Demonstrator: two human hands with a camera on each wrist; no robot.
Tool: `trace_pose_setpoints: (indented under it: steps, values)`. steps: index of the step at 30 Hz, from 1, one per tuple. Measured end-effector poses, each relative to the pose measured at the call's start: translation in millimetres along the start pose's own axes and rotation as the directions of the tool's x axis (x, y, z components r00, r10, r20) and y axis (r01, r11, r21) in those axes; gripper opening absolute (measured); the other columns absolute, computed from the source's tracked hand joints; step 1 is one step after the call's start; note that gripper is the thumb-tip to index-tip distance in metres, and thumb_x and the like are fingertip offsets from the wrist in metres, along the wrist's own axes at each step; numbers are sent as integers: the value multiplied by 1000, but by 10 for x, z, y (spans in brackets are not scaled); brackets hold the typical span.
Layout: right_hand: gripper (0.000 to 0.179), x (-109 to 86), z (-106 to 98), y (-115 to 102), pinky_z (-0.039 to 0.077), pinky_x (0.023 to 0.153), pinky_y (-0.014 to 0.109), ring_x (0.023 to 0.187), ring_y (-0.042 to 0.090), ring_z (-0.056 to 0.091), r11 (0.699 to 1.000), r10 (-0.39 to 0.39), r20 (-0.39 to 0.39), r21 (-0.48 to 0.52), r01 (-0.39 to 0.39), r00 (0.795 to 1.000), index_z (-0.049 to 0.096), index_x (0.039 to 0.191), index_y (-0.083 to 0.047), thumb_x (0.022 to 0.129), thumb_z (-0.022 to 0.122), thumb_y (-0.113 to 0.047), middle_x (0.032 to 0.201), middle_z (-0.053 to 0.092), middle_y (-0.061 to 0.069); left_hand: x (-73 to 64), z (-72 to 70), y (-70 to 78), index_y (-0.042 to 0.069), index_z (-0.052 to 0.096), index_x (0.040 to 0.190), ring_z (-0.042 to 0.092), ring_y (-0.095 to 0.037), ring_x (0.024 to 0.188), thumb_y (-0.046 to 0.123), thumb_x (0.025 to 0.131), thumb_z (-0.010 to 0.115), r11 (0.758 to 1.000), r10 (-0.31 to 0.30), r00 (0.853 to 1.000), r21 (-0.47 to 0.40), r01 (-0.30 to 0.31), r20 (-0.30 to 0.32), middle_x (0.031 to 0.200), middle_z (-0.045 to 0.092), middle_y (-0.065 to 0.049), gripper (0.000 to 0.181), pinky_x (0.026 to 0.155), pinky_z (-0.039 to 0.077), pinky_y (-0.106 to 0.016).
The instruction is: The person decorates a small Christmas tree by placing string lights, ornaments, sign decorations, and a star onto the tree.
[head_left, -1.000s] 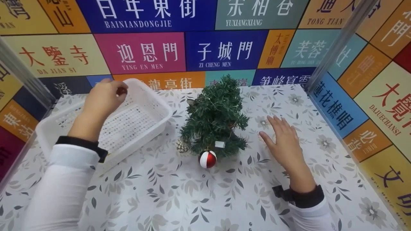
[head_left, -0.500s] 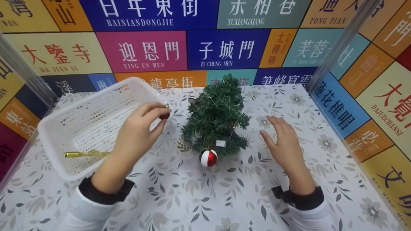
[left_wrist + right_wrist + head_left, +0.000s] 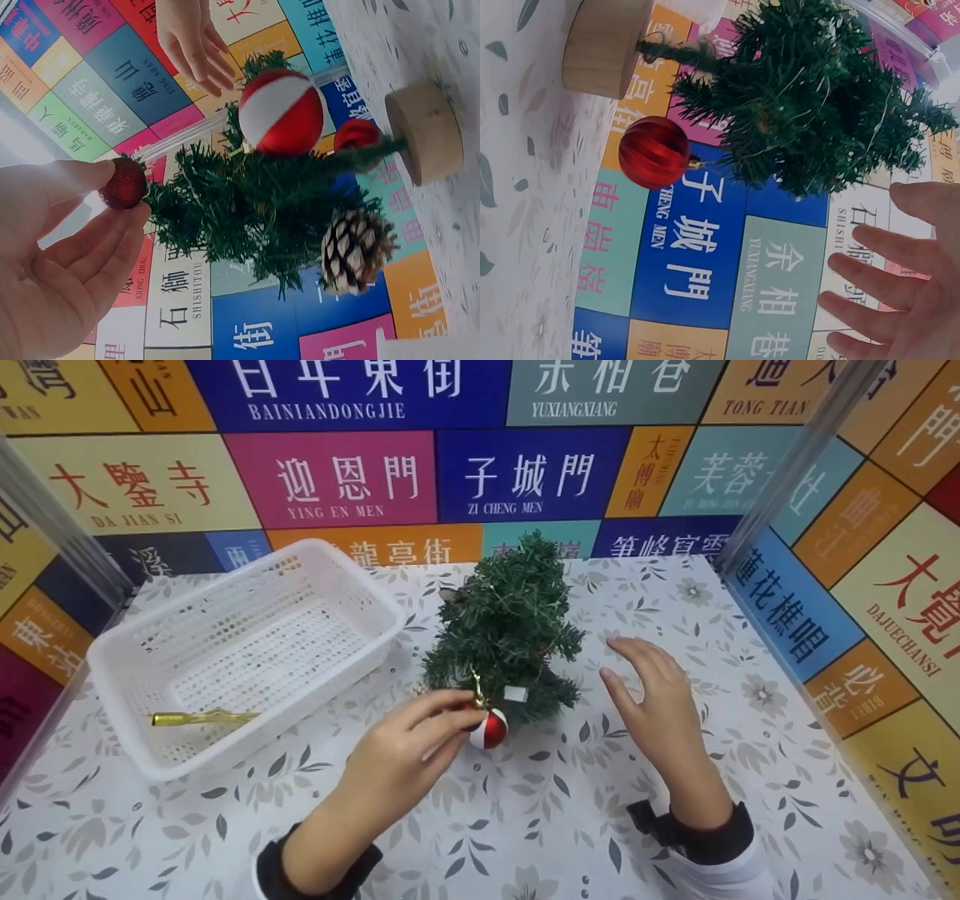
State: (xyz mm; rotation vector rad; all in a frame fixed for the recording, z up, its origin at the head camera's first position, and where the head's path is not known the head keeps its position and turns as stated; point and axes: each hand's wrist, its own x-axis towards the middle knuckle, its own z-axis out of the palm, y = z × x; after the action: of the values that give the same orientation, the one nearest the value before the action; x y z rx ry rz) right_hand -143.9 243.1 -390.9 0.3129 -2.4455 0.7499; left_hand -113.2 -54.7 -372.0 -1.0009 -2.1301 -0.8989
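A small artificial Christmas tree point(image 3: 510, 615) stands on a round wooden base point(image 3: 425, 133). My left hand point(image 3: 412, 742) pinches a dark red glitter bauble point(image 3: 124, 184) between thumb and fingers, in front of the tree. In the head view it overlaps the red and white bauble point(image 3: 493, 729) hanging low on the front. A pine cone point(image 3: 358, 251) and a ridged red bauble point(image 3: 655, 152) also hang on the tree. My right hand point(image 3: 656, 701) is held to the right of the tree, fingers apart and holding nothing.
A white perforated plastic basket point(image 3: 247, 660) stands on the left, with a shiny gold stick-like piece point(image 3: 202, 718) inside. The table point(image 3: 555, 825) has a leaf-patterned cover. Colourful panels with lettering point(image 3: 337, 480) enclose the back and sides.
My left hand has come from over the basket rightward and nearer to the tree's front, carrying the dark red bauble. The gold piece in the basket came into view. My right hand has barely moved.
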Motion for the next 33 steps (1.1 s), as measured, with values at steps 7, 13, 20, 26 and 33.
trace_pose_setpoints:
  steps: [7, 13, 20, 26, 33]
  values:
    - [34, -79, 29, -164, 41, 104, 45, 112, 32, 58, 980, -177, -101, 75, 185, 979, 68, 114, -8, 81, 74, -4, 114, 68, 12, -109, 173, 139, 14, 73, 107, 67, -17, 105, 2, 81, 75, 993, -22, 1000, -117, 23, 13, 116, 68, -4, 28, 91, 52, -19]
    - [34, -148, 63, -310, 39, 106, 34, 110, 28, 59, 949, -267, -81, 151, 276, 960, 70, 112, -10, 79, 75, -3, 111, 69, 8, -180, 238, 193, 15, 72, 106, 66, -17, 105, 2, 81, 75, 988, -41, 999, -151, 45, 32, 118, 66, -2, 28, 91, 52, -18]
    - [30, -243, 136, -437, 44, 98, 45, 110, 26, 59, 944, -285, 43, 185, 273, 958, 70, 114, -10, 84, 71, -8, 113, 68, 5, -185, 316, 201, 14, 72, 106, 66, -17, 106, 1, 82, 74, 981, -22, 998, -193, 32, 54, 116, 67, -4, 27, 94, 51, -20]
    - [30, -297, 190, -512, 48, 97, 38, 112, 20, 59, 909, -287, 142, 352, 222, 947, 70, 116, -11, 87, 66, -2, 116, 67, 1, -197, 346, 226, 12, 73, 105, 66, -16, 107, 3, 84, 73, 976, -11, 998, -217, 25, 65, 115, 67, -5, 23, 95, 50, -19]
    - [29, -309, 222, -542, 49, 95, 25, 105, 18, 62, 826, -339, 98, 508, 246, 935, 72, 106, -12, 81, 71, 3, 106, 69, 6, -216, 389, 238, 11, 73, 103, 66, -15, 107, 8, 87, 71, 980, 40, 998, -196, -30, 51, 115, 67, -4, 17, 95, 49, -17]
